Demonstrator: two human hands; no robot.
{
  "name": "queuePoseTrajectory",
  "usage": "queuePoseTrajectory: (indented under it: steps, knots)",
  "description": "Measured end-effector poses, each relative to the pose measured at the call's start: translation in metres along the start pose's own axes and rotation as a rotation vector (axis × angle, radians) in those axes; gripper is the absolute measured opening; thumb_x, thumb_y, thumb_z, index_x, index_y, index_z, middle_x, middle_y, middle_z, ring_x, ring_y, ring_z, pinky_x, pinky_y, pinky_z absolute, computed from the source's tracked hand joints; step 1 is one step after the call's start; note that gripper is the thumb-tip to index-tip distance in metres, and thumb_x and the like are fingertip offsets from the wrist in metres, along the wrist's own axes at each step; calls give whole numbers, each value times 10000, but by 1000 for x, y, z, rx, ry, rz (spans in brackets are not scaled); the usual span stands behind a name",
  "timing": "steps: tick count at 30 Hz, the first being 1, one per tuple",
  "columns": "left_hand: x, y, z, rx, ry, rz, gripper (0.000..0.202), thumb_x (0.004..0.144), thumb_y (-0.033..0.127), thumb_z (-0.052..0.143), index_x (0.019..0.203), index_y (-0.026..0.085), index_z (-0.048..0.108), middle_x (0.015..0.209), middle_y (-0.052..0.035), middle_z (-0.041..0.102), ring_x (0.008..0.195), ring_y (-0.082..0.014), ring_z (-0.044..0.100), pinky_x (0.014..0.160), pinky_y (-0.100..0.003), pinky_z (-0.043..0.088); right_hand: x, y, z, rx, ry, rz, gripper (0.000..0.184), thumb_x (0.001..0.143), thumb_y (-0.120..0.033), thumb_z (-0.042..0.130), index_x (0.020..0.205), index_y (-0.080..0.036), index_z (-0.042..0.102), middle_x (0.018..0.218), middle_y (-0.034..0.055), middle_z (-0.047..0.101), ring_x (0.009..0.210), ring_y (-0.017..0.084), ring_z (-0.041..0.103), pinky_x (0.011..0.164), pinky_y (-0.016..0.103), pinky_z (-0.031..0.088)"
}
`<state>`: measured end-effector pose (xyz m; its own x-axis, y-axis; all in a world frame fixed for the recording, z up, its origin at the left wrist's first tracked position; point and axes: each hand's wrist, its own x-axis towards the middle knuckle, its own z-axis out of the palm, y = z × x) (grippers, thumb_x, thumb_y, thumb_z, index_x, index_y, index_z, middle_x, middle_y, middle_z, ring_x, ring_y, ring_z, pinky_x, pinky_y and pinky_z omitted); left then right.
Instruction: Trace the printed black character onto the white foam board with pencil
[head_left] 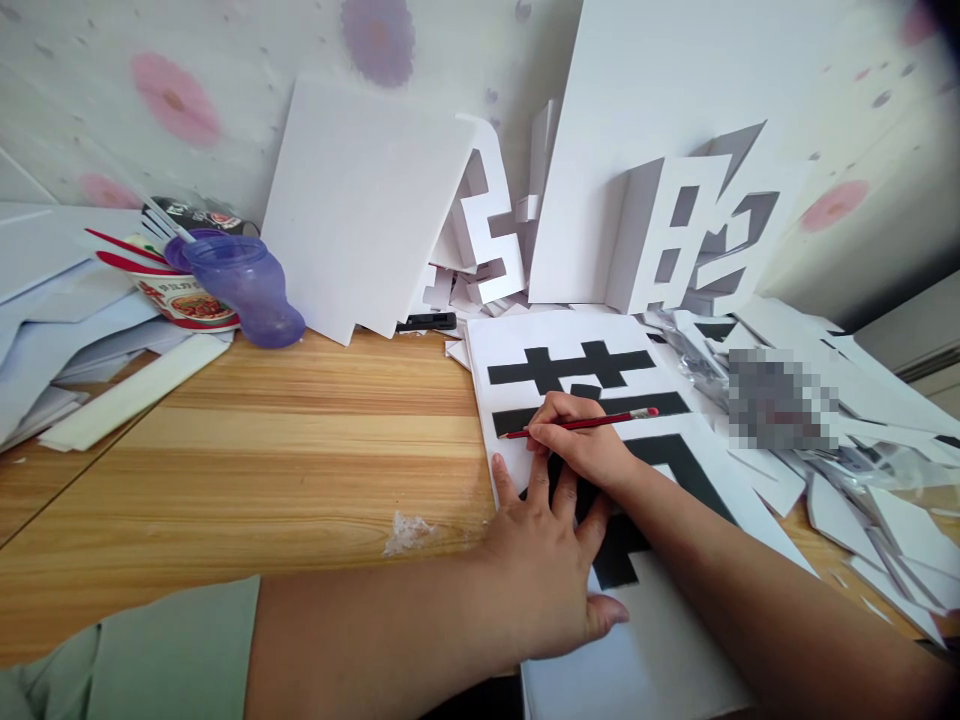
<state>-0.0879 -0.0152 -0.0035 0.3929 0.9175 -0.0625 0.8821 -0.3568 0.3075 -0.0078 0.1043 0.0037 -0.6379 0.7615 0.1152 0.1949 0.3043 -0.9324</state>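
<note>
A white sheet [559, 340] printed with large black character strokes lies on the right half of the table. My left hand [544, 565] presses flat on its lower left part, fingers spread. Just beyond it, my right hand [574, 435] grips a red pencil [600, 421]. The pencil slants low over the sheet, its tip near the left end of a long black bar [652, 405] and its eraser end toward the right. Whether the tip touches the paper I cannot tell. Both forearms cover part of the lower black shape [682, 455].
Cut-out white 3D characters [675, 235] and a large white board [360, 200] lean at the back. A purple bottle [251, 290] and a noodle bowl [187, 300] stand left. Paper scraps [847, 520] spread at right. A crumpled clear plastic bit [409, 533] lies on the wood.
</note>
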Motion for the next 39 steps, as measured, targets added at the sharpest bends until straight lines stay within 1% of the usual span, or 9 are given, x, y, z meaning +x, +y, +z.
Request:
queuePoseTrajectory:
  steps: [6, 10, 13, 16, 21, 28, 32, 35, 39]
  knots:
    - [3, -2, 10, 12, 60, 15, 879, 761, 735, 364, 1465, 227, 230, 1522, -247, 80, 1350, -497, -139, 881, -820, -110, -2, 3, -1, 170, 81, 31, 147, 773, -243, 616, 667, -189, 530, 628, 2, 646, 581, 143, 595, 570, 281, 490]
    - [3, -1, 9, 24, 16, 21, 872, 778, 715, 371, 1464, 194, 237, 1521, -246, 52, 1349, -485, -140, 962, -783, -50, 10, -1, -8, 43, 100, -141, 144, 874, -317, 535, 913, -200, 609, 926, 54, 696, 835, 184, 648, 754, 352, 523]
    - [2, 2, 0, 36, -66, 31, 853, 808, 676, 385, 1465, 155, 224, 1516, -246, 48, 1369, -449, -90, 1058, -689, 26, 34, -12, -6, -368, -113, -389, 201, 898, -190, 437, 978, -202, 621, 1136, 72, 645, 1049, 212, 576, 899, 385, 461]
    - [1, 4, -6, 57, -91, 13, 833, 821, 661, 386, 1466, 164, 213, 1519, -229, 33, 1367, -438, -101, 1075, -658, 42, 69, -24, 4, -726, -384, -553, 287, 790, -51, 470, 1003, -193, 602, 1109, 74, 641, 1160, 241, 488, 897, 355, 441]
    - [-2, 2, -3, 68, -65, 42, 805, 847, 630, 351, 1465, 133, 207, 1511, -246, 33, 1353, -457, -115, 1073, -648, 62, 140, -31, 15, -1078, -255, -280, 190, 799, -153, 531, 982, -194, 565, 982, 97, 632, 900, 228, 566, 718, 307, 428]
    - [-3, 2, -1, 55, -50, 50, 802, 858, 621, 337, 1462, 109, 211, 1506, -264, 18, 1345, -477, -112, 1063, -662, 42, 195, -18, 13, -1078, -171, -148, 163, 701, -98, 577, 833, -190, 555, 791, 68, 629, 691, 201, 555, 575, 275, 371]
    - [-3, 1, -6, 46, -83, 48, 790, 863, 610, 336, 1468, 122, 190, 1513, -246, 6, 1343, -467, -136, 1061, -670, 25, 183, -28, 2, -968, -89, -235, 194, 706, -41, 543, 832, -189, 548, 846, 34, 631, 750, 170, 568, 625, 268, 413]
    - [-1, 1, -6, 39, -94, 39, 801, 847, 635, 336, 1471, 156, 184, 1524, -221, 16, 1348, -452, -146, 1066, -663, 10, 150, -51, -29, -730, -10, -376, 141, 702, -65, 608, 747, -182, 544, 813, 18, 630, 764, 156, 590, 676, 290, 455]
    - [1, 3, -1, 55, -80, 9, 828, 815, 667, 370, 1470, 190, 194, 1527, -211, 40, 1352, -459, -133, 1066, -658, 8, 77, -85, -84, -371, 23, -584, 229, 677, -347, 746, 687, -202, 569, 733, 9, 649, 758, 147, 640, 698, 355, 465]
